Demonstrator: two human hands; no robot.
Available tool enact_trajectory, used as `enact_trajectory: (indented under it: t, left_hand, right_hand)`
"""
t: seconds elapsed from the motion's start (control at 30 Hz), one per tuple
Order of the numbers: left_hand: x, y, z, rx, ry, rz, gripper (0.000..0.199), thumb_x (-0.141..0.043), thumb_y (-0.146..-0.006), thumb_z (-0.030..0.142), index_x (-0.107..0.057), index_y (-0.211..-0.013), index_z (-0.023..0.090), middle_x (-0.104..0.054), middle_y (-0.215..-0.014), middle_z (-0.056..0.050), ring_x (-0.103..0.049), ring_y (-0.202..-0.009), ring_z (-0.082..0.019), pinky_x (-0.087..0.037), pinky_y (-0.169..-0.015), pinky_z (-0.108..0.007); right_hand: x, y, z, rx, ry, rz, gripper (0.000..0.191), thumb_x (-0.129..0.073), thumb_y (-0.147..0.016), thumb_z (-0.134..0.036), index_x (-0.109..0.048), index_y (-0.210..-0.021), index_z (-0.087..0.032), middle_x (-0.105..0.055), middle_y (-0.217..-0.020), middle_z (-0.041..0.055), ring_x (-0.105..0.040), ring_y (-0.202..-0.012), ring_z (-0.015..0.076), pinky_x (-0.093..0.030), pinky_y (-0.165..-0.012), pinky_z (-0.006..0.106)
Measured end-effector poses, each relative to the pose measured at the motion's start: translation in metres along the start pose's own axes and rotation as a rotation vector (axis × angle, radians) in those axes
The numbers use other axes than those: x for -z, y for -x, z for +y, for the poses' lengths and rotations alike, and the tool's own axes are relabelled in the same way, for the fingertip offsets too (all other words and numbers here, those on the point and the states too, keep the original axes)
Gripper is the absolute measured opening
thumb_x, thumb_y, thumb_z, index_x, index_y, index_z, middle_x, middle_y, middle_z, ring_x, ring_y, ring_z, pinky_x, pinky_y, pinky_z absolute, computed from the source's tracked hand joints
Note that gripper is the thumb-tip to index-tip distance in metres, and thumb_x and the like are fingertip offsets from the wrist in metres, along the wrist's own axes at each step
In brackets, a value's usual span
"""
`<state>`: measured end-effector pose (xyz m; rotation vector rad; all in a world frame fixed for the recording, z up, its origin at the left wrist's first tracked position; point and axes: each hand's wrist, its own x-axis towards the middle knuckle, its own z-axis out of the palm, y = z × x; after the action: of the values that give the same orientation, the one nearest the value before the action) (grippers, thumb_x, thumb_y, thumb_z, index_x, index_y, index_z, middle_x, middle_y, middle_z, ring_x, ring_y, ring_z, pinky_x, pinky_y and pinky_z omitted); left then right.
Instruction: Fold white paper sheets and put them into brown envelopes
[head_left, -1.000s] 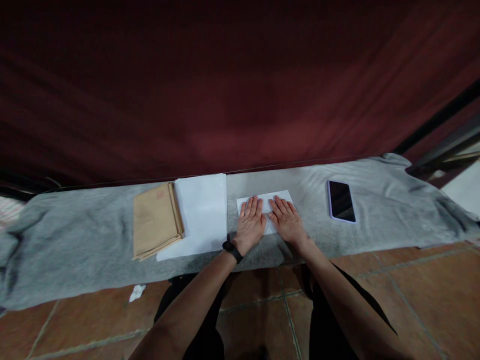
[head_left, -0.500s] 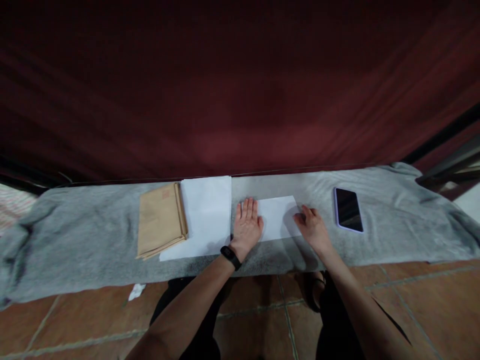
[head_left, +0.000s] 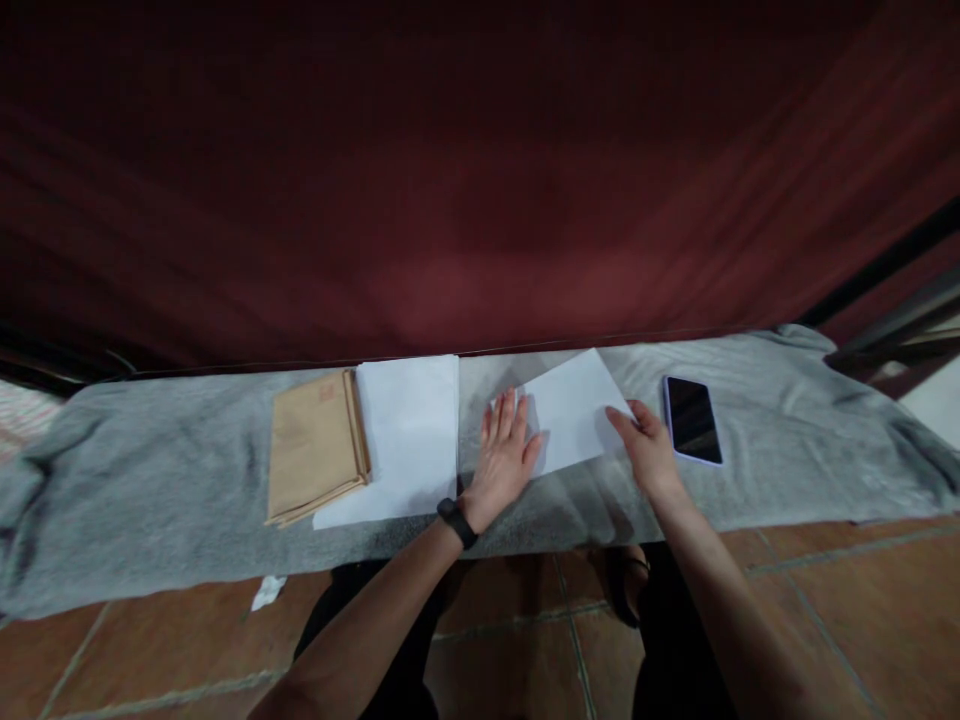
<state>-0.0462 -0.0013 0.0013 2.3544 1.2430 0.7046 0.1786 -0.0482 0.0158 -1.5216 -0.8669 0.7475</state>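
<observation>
From where I stand, the paper stack lies on the cloth-covered tabletop, toward the person's left. The envelopes sit at its left, their right side overlapping it. Just right of the stack, across a strip of tabletop, is the left hand, fingers spread over the left end of a loose sheet. Further right of the stack comes the right hand at the sheet's right edge, thumb on top. Farthest right of the stack, near that hand, lies the phone. Behind the stack hangs the curtain; before it, lower, is the floor, with a scrap to the stack's front left.
</observation>
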Motion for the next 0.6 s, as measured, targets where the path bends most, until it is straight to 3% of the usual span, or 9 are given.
enact_trajectory:
  t: [0.1, 0.17, 0.23, 0.33, 0.43, 0.53, 0.6]
  left_hand:
    - [0.003, -0.001, 0.01, 0.091, 0.465, -0.009, 0.066, -0.048, -0.1, 0.044, -0.024, -0.159, 0.029, -0.014, -0.169, -0.004, -0.012, -0.155, -0.024, -0.018, -0.126, -0.046]
    - [0.006, -0.002, 0.018, 0.169, 0.802, -0.049, 0.068, -0.053, -0.097, 0.047, -0.025, -0.158, 0.034, -0.02, -0.168, -0.003, -0.022, -0.153, -0.025, -0.028, -0.122, -0.047]
    - [0.009, -0.003, 0.026, 0.205, 1.085, -0.118, 0.071, -0.053, -0.096, 0.049, -0.022, -0.158, 0.033, -0.03, -0.164, -0.007, -0.033, -0.149, -0.028, -0.04, -0.115, -0.048]
    - [0.011, -0.004, 0.038, 0.216, 1.25, -0.182, 0.073, -0.052, -0.096, 0.049, -0.021, -0.159, 0.028, -0.042, -0.157, -0.011, -0.047, -0.14, -0.027, -0.049, -0.105, -0.044]
    - [0.008, -0.003, 0.041, 0.323, 1.291, -0.103, 0.062, -0.061, -0.09, 0.045, -0.047, -0.145, 0.019, -0.059, -0.142, -0.013, -0.059, -0.127, -0.025, -0.051, -0.103, -0.039]
    - [0.001, -0.004, 0.03, 0.508, 1.282, 0.037, 0.043, -0.069, -0.079, 0.035, -0.067, -0.117, 0.014, -0.073, -0.117, -0.011, -0.07, -0.106, -0.024, -0.054, -0.096, -0.037]
    - [-0.002, -0.006, 0.016, 0.604, 1.229, 0.072, 0.037, -0.068, -0.075, 0.029, -0.069, -0.108, 0.013, -0.076, -0.106, -0.009, -0.072, -0.094, -0.023, -0.057, -0.087, -0.036]
  right_hand:
    - [0.01, 0.003, -0.021, 0.267, 0.0, 0.41, 0.032, -0.065, -0.083, -0.052, -0.059, -0.085, -0.02, -0.058, -0.074, -0.0035, -0.052, -0.064, 0.0132, -0.044, -0.062, 0.026]
    - [0.013, 0.01, -0.028, 0.442, 0.145, 0.535, 0.027, -0.062, -0.088, -0.048, -0.059, -0.086, -0.021, -0.059, -0.076, -0.0021, -0.055, -0.07, 0.0146, -0.046, -0.067, 0.028]
    - [0.01, 0.021, -0.03, 0.572, 0.36, 0.413, 0.023, -0.059, -0.091, -0.044, -0.062, -0.088, -0.021, -0.062, -0.078, 0.0009, -0.059, -0.073, 0.0172, -0.049, -0.07, 0.03]
    - [-0.008, 0.039, -0.025, 0.696, 0.632, -0.023, 0.024, -0.05, -0.098, -0.038, -0.069, -0.1, -0.022, -0.071, -0.091, 0.0085, -0.066, -0.085, 0.0213, -0.054, -0.079, 0.033]
    - [-0.03, 0.053, -0.019, 0.777, 0.743, -0.32, 0.032, -0.042, -0.101, -0.032, -0.072, -0.108, -0.022, -0.073, -0.109, 0.011, -0.068, -0.1, 0.022, -0.054, -0.091, 0.036]
    - [-0.041, 0.055, -0.015, 0.788, 0.73, -0.46, 0.035, -0.042, -0.102, -0.035, -0.069, -0.121, -0.022, -0.071, -0.12, 0.0091, -0.066, -0.11, 0.022, -0.053, -0.098, 0.038]
    - [-0.04, 0.048, -0.01, 0.71, 0.686, -0.42, 0.037, -0.04, -0.103, -0.036, -0.067, -0.125, -0.022, -0.07, -0.123, 0.0084, -0.064, -0.115, 0.0223, -0.051, -0.102, 0.039]
